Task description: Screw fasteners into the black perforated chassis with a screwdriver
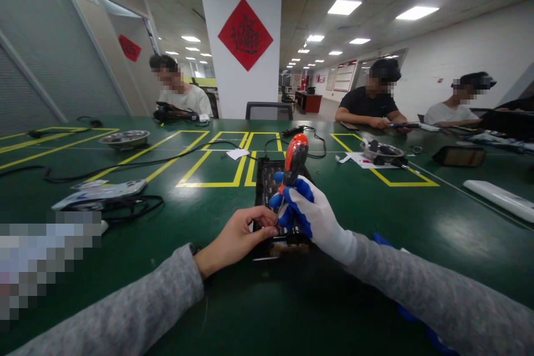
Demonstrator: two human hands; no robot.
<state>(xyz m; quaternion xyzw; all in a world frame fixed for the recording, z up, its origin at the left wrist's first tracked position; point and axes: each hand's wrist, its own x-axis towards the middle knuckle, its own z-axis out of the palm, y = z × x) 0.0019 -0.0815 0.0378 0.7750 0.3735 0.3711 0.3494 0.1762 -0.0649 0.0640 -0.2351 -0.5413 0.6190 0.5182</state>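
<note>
currently, right hand (314,210) around a screwdriver (296,154) over a black casing (266,179), bare left hand (242,232) alongside, grip unclear

The surface (196,200) is smooth and glossy, throwing back pale light. Seen from the black case (261,183), which looks like shiny, uneven plastic, a polished metal bowl (125,141) gleams at ten o'clock. At eleven o'clock lies matt white paper (237,153); at three, a white bar (500,199) of smooth, plastic-looking make. The screwdriver (297,154) has a glossy orange-and-black plastic handle. The glove (331,228) is matt white cloth with blue, rubbery-looking fingers. Both sleeves (146,295) are soft, slightly fuzzy grey cloth.
</note>
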